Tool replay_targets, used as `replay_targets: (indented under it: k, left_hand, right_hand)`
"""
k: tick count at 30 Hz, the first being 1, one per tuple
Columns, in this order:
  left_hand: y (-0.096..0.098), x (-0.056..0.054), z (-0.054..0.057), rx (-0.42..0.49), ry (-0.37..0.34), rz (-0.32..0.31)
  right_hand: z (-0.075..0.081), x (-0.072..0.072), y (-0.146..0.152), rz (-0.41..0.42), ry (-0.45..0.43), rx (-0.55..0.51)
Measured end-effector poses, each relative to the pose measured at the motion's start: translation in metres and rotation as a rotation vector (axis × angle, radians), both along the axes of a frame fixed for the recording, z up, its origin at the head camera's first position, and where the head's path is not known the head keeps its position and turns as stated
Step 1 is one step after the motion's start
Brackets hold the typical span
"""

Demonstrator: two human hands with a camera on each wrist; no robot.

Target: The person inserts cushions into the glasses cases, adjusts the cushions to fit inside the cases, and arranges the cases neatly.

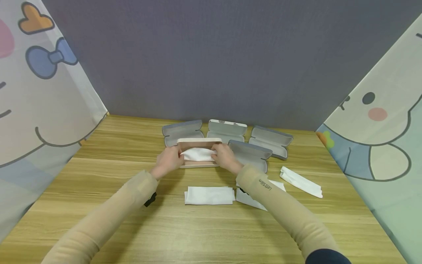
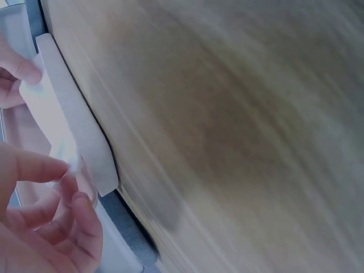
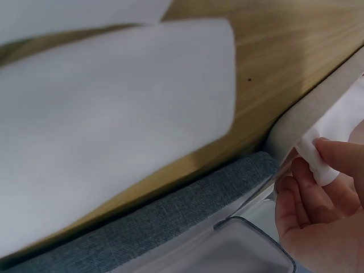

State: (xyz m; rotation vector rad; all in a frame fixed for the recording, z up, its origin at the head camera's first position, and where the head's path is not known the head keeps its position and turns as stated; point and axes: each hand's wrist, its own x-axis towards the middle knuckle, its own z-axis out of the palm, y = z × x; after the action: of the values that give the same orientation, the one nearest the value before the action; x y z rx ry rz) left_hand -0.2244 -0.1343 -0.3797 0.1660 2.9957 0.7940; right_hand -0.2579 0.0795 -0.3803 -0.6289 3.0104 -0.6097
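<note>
A folded white cloth (image 1: 197,154) is stretched between my two hands, over an open glasses case (image 1: 199,140) with a pinkish lining. At its left end my left hand (image 1: 170,159) pinches the cloth between thumb and fingers, as the left wrist view also shows. The right hand (image 1: 225,157) pinches the other end; in the right wrist view a corner of cloth (image 3: 318,162) sits between thumb and forefinger. The cloth lies at the case's opening, and how deep it reaches inside cannot be told.
Several open grey-lined cases stand behind and to the right, among them one patterned case (image 1: 227,127) and one blue-grey case (image 1: 250,150). Nearer me lie a folded white cloth (image 1: 209,195), more cloth (image 1: 248,200) partly under the right sleeve, and a narrow cloth (image 1: 301,182) at right.
</note>
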Motion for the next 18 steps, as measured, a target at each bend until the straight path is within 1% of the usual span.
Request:
replay_targets:
  k: [5,11,18]
  left_hand:
    - [0.0003,-0.0018,-0.003,-0.013,-0.013,0.016]
    - [-0.0008,-0.0037,-0.0054,-0.041,-0.031,0.009]
    - [0.0001,-0.0061,-0.0098,-0.06,-0.053,0.022]
  right_hand:
    - [-0.0039,-0.0016,0.0004,0.018,0.005,0.01]
    - [-0.0076,-0.0027,-0.0003,0.033,0.024,0.028]
    - [-0.0095,-0.0015,-0.0034,0.047,0.073,0.117]
